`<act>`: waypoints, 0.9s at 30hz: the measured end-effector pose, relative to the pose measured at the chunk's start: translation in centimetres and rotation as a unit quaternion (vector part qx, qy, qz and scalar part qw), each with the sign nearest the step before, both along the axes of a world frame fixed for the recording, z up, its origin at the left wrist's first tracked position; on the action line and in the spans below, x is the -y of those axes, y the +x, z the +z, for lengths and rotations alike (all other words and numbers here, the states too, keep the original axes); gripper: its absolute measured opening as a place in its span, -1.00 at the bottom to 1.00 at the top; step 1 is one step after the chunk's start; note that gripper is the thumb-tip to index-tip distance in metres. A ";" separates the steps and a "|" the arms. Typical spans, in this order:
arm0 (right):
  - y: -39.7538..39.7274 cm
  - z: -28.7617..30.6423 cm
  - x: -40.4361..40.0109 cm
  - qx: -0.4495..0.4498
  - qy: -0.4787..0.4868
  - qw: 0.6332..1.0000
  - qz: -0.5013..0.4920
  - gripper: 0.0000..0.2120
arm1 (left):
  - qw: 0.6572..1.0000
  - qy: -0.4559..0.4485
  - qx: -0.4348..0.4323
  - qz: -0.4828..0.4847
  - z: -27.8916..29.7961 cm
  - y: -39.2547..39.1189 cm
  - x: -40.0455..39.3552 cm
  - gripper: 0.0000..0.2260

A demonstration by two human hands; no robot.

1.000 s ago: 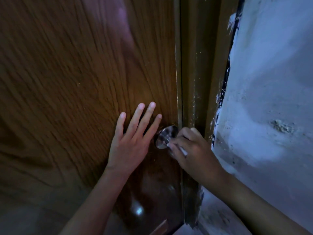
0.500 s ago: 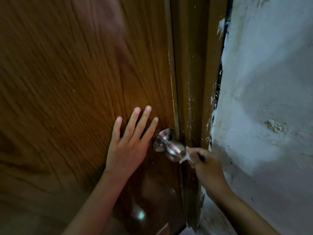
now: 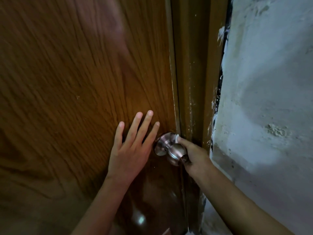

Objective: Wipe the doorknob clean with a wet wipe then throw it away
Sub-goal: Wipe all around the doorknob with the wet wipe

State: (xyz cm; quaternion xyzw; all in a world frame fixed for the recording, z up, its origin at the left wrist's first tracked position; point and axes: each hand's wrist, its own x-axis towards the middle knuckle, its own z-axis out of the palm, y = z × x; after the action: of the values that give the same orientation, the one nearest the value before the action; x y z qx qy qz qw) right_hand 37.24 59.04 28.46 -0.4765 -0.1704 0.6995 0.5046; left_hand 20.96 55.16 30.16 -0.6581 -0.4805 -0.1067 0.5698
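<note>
A round, copper-toned metal doorknob (image 3: 175, 153) sticks out of the brown wooden door (image 3: 76, 82) near its right edge. My left hand (image 3: 130, 146) lies flat on the door just left of the knob, fingers spread and pointing up. My right hand (image 3: 194, 155) reaches in from the right and pinches a small white wet wipe (image 3: 177, 138) against the upper right side of the knob, by its round base plate. Most of the wipe is hidden behind my fingers.
The brown door frame (image 3: 193, 82) runs upright just right of the knob. Beyond it stands a rough white plastered wall (image 3: 271, 99) with chipped paint along the frame. The scene is dim.
My right hand with the wipe has moved from the knob's lower right side up to its upper right, near the base plate. My left hand has stayed flat on the door.
</note>
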 end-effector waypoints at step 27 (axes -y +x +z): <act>1.7 3.3 2.2 0.145 0.245 0.959 -0.008 -0.95 | 1.000 -0.009 0.027 -0.013 0.6 0.4 0.1 -0.62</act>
State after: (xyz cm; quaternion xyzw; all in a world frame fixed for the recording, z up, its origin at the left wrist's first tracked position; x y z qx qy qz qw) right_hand 38.90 56.83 31.79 -0.4361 -0.4043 0.5555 0.5812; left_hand 21.37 55.02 30.74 -0.6662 -0.4882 -0.1269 0.5492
